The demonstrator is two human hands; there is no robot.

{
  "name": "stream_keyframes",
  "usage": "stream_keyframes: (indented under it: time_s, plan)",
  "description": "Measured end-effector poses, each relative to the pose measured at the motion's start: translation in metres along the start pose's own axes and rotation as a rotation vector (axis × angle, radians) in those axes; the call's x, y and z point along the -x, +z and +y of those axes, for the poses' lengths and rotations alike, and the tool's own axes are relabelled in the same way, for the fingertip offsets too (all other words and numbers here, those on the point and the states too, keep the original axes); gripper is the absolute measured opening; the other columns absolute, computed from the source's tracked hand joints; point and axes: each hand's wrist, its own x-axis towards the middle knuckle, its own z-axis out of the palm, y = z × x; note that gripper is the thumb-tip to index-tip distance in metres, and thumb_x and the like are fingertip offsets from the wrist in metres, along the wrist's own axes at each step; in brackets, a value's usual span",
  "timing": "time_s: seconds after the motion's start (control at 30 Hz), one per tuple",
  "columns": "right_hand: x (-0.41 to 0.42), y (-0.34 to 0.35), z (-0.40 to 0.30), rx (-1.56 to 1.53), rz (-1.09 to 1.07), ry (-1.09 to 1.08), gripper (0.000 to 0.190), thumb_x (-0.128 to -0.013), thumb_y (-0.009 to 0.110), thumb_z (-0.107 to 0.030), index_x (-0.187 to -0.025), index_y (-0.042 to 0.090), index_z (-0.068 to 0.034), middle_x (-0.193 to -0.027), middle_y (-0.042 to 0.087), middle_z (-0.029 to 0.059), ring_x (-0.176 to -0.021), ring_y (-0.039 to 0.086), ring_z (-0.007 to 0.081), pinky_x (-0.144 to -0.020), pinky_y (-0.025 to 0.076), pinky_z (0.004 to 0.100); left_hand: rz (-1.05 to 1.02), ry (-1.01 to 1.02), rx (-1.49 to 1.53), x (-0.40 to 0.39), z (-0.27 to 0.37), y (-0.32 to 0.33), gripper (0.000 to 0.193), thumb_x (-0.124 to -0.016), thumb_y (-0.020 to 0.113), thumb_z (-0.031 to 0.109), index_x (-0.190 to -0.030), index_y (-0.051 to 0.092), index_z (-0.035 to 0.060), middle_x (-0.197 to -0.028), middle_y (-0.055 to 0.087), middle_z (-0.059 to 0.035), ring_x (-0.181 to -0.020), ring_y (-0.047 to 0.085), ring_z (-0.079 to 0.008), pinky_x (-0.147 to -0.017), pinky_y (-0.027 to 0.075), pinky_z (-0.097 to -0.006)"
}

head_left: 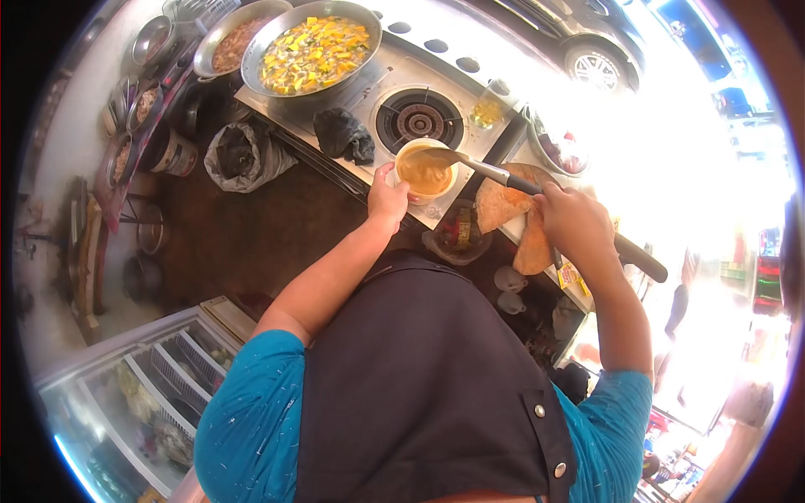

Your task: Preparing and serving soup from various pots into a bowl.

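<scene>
My left hand (388,196) grips the side of a pale round tub (450,187) that holds a thick orange-brown paste (422,175). In my right hand (575,217) is the dark handle of a metal ladle or spatula (487,170). Its head reaches into the tub's mouth and partly hides the paste. Just beyond the tub lies a gas burner (420,121) with no pan on it. A crumpled black plastic bag (344,135) rests on the stove top to the left of the tub. Below the ladle's handle is a round wooden chopping board (503,204).
A wide pan of yellow chunks in liquid (314,53) stands on the stove's left, beside a pan of brown food (236,47). A jar of yellowish liquid (487,112) and a bowl (569,160) are at right. A lined bin (242,157) stands left; a glass-topped chest (144,402) lies lower left.
</scene>
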Motion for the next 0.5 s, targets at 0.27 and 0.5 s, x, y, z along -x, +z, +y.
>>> stream_keyframes:
  time_s: [0.27,0.5]
  plan:
    - [0.024,-0.013,0.004,0.037,0.035,0.038,0.033,-0.113,0.061,-0.040,-0.122,0.074,-0.011,-0.100,0.078,0.0160,-0.092,0.079,0.0406,-0.082,0.062,0.0551,-0.009,0.015,-0.019,-0.005,-0.008,-0.002,0.066,-0.101,0.063,0.001,-0.163,0.046,0.0146,-0.086,0.078,-0.0157,-0.047,0.049,-0.0106,-0.041,0.032,-0.0305]
    - [0.029,0.008,0.016,0.064,0.147,-0.046,0.032,-0.111,0.066,-0.039,-0.127,0.074,-0.012,-0.101,0.076,0.0141,-0.091,0.079,0.0382,-0.079,0.062,0.0535,-0.022,0.028,-0.039,0.000,0.000,-0.002,0.066,-0.102,0.063,0.000,-0.164,0.046,0.0136,-0.089,0.078,-0.0154,-0.053,0.060,-0.0122,-0.044,0.037,-0.0306]
